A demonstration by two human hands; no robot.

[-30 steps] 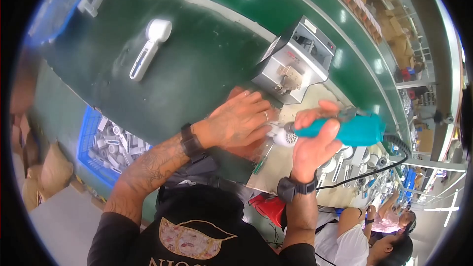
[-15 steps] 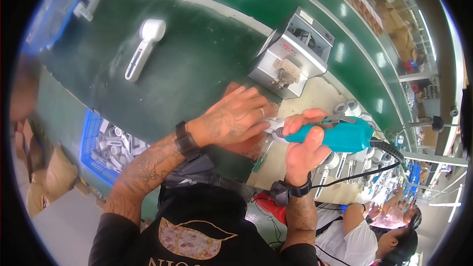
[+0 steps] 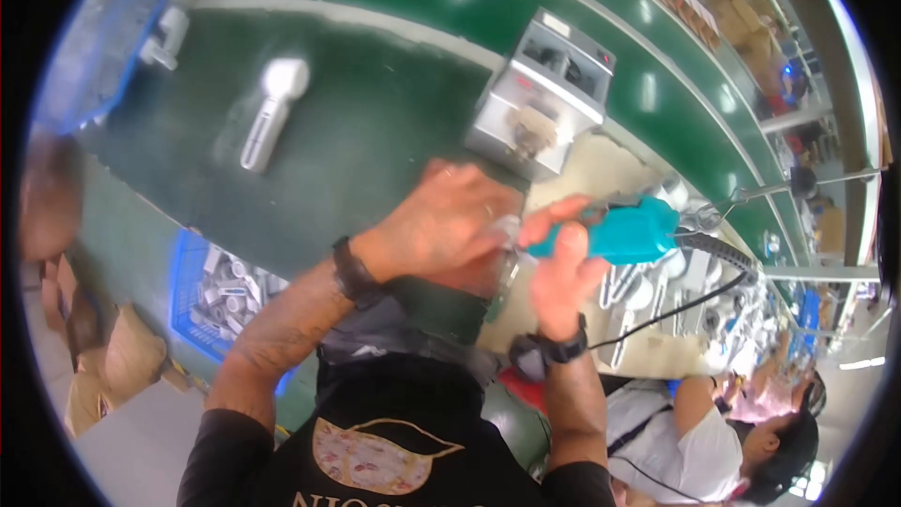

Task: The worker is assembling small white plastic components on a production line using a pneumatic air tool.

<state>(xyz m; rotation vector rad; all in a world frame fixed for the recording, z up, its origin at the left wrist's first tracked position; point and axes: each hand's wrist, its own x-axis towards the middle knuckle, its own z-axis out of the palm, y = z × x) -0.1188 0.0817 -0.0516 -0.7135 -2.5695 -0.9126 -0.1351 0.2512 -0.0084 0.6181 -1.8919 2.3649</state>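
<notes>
My right hand [image 3: 563,268] is wrapped round a teal electric screwdriver [image 3: 631,233] with a black cord. The tool lies nearly level, its tip pointing left toward my left hand. My left hand [image 3: 443,218] is closed on a small whitish part [image 3: 507,228], mostly hidden by the fingers and blurred, so its kind is unclear. Both hands meet over a reddish mat [image 3: 474,279] at the bench's near edge. Farther left on the dark green bench lies a white handheld device [image 3: 272,117] with a round head and long handle.
A grey metal machine [image 3: 540,99] stands beyond my hands. Several white devices [image 3: 638,296] crowd the bench at right. A blue basket [image 3: 192,296] of white parts sits below the bench at left. Another person [image 3: 690,441] works at the lower right.
The whole view has shifted slightly. My right hand and the screwdriver have come a little left and upward, closer to my left hand. Both hands keep their grip.
</notes>
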